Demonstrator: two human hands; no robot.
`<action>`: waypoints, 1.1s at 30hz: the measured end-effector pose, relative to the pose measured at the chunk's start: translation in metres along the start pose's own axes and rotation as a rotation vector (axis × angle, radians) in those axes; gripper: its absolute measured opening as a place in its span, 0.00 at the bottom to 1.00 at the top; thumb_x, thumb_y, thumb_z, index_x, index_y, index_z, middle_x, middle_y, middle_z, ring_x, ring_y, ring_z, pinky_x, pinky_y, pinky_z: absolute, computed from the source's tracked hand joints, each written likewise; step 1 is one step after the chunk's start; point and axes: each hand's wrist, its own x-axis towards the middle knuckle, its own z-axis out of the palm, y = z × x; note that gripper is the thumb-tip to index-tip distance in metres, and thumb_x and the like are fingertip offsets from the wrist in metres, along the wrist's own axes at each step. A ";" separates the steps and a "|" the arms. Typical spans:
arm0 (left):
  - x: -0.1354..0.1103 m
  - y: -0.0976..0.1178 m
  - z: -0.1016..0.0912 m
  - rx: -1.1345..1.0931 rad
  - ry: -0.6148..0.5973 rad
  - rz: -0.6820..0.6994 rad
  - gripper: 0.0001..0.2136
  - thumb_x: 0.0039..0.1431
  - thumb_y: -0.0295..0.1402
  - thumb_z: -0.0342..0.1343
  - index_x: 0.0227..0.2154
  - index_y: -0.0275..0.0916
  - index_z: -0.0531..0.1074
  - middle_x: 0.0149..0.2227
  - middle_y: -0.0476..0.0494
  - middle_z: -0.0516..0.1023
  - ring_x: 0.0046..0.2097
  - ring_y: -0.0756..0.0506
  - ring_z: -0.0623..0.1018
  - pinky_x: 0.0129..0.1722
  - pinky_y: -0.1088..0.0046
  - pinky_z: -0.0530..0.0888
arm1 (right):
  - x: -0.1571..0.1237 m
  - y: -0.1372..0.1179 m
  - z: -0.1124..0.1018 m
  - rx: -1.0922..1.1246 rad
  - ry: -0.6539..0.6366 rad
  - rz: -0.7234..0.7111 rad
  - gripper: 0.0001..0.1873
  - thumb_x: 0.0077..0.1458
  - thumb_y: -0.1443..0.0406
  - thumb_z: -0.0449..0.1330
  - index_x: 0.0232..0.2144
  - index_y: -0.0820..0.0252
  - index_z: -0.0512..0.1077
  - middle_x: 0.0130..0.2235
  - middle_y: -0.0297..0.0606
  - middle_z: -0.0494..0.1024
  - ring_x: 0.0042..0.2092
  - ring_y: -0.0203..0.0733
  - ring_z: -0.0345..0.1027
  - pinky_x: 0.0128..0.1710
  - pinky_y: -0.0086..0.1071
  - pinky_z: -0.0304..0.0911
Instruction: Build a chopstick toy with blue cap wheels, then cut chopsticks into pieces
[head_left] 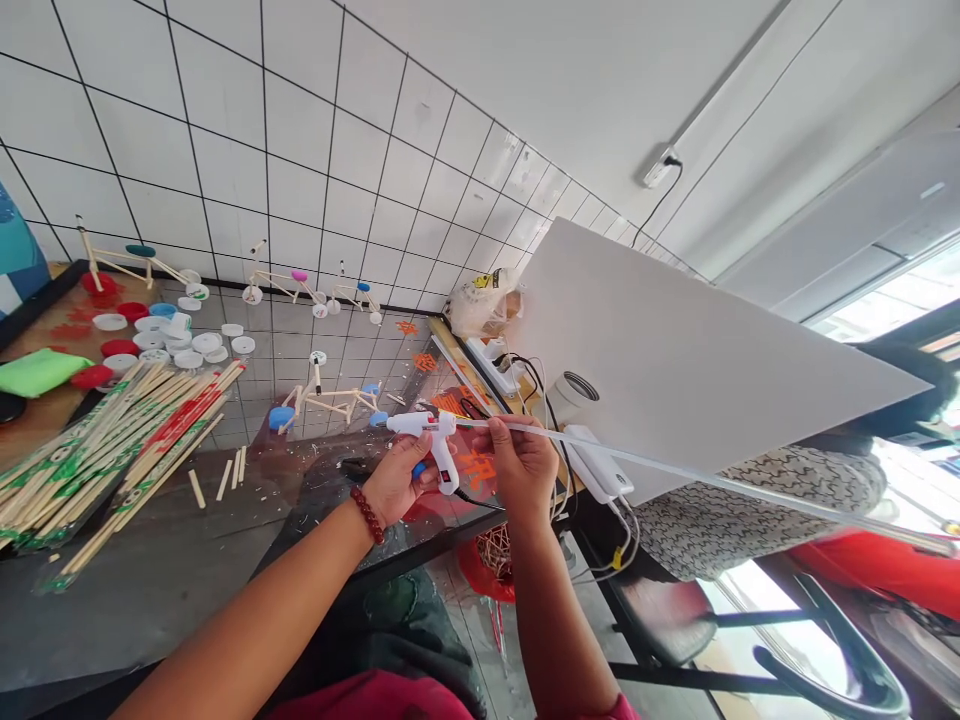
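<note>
My left hand (395,480) is closed around the body of a white hot glue gun (445,450), its nozzle pointing left and its handle hanging down. Behind it, my right hand (527,465) pinches a long translucent glue stick (645,458) near its front end, which meets the back of the gun. The stick runs far out to the right. Just left of the nozzle, a small bicycle model (337,402) of wooden sticks and blue caps stands on the table. Dark pliers (358,467) lie behind my left wrist, partly hidden.
Bundles of wooden chopsticks (112,450) and loose bottle caps (176,335) lie at left. More stick bicycles (281,285) stand along the tiled wall. White power strips (596,465) with cables and a white board (675,350) are at right; a chair (667,615) stands below.
</note>
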 end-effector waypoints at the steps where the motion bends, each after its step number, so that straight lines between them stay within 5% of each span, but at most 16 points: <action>1: 0.000 0.000 0.000 0.003 -0.001 0.001 0.23 0.43 0.47 0.72 0.33 0.33 0.76 0.20 0.54 0.68 0.19 0.56 0.60 0.20 0.78 0.62 | 0.000 0.000 0.001 0.024 -0.008 0.020 0.15 0.57 0.53 0.63 0.34 0.58 0.70 0.25 0.33 0.80 0.23 0.39 0.75 0.24 0.31 0.73; 7: 0.003 0.004 -0.004 0.020 0.029 0.040 0.23 0.42 0.47 0.73 0.33 0.33 0.76 0.25 0.50 0.74 0.19 0.58 0.60 0.19 0.80 0.62 | 0.000 -0.002 -0.003 -0.054 -0.187 -0.036 0.10 0.61 0.56 0.59 0.33 0.57 0.70 0.29 0.35 0.80 0.29 0.39 0.76 0.31 0.32 0.73; 11: 0.004 0.004 -0.005 0.036 0.025 0.051 0.23 0.41 0.47 0.74 0.33 0.34 0.77 0.29 0.48 0.77 0.20 0.58 0.62 0.19 0.80 0.61 | 0.003 -0.006 -0.007 -0.099 -0.195 -0.105 0.07 0.60 0.60 0.60 0.33 0.56 0.71 0.28 0.33 0.78 0.31 0.39 0.75 0.34 0.32 0.72; 19: 0.001 -0.004 0.000 0.088 -0.029 0.030 0.23 0.40 0.49 0.73 0.28 0.34 0.77 0.20 0.53 0.69 0.20 0.56 0.59 0.24 0.75 0.67 | -0.001 0.000 0.001 0.145 -0.074 0.144 0.18 0.55 0.51 0.64 0.30 0.56 0.66 0.23 0.31 0.79 0.21 0.37 0.72 0.23 0.30 0.70; 26: 0.001 -0.008 0.000 0.126 -0.024 0.050 0.24 0.41 0.52 0.72 0.28 0.34 0.76 0.19 0.54 0.65 0.21 0.55 0.59 0.24 0.76 0.64 | -0.007 0.006 0.003 0.081 -0.001 0.059 0.17 0.52 0.53 0.68 0.28 0.59 0.70 0.20 0.29 0.74 0.22 0.34 0.67 0.22 0.27 0.62; 33: 0.001 -0.010 -0.001 0.179 -0.015 0.086 0.24 0.42 0.52 0.71 0.27 0.34 0.75 0.17 0.54 0.64 0.21 0.56 0.59 0.23 0.77 0.58 | -0.011 0.016 0.002 0.061 0.094 0.122 0.19 0.52 0.52 0.67 0.24 0.59 0.69 0.19 0.27 0.69 0.20 0.31 0.59 0.20 0.26 0.55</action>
